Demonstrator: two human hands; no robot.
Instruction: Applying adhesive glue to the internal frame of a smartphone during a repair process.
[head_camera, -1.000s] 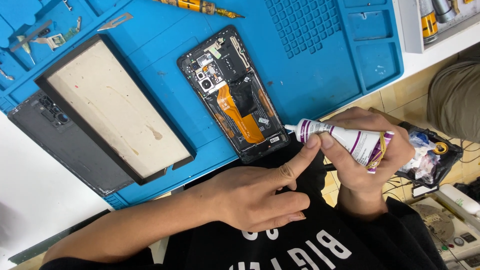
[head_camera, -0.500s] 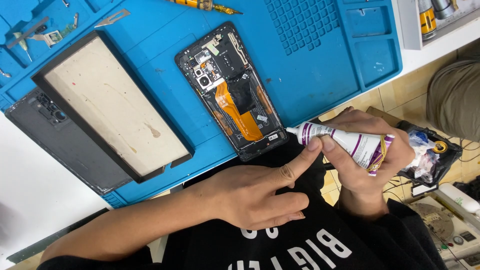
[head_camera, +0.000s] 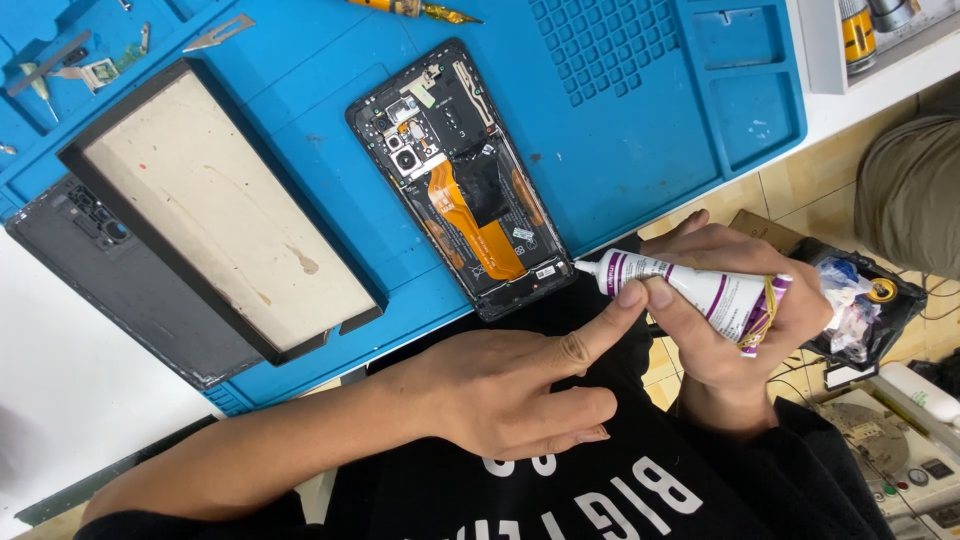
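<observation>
Right hand (head_camera: 735, 310) grips white-purple glue tube (head_camera: 690, 290), nozzle at opened phone (head_camera: 460, 180); left hand (head_camera: 510, 390) holds nothing, forefinger touching tube

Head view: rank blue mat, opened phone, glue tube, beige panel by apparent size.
1. blue mat
2. beige panel
3. opened phone
4. glue tube, partly hidden by the right hand, and nearer the camera, so its rank is less sure.

I count one opened phone (head_camera: 462, 182), one glue tube (head_camera: 690, 290), one blue mat (head_camera: 640, 120), one framed panel (head_camera: 225, 210), and my two hands.
</observation>
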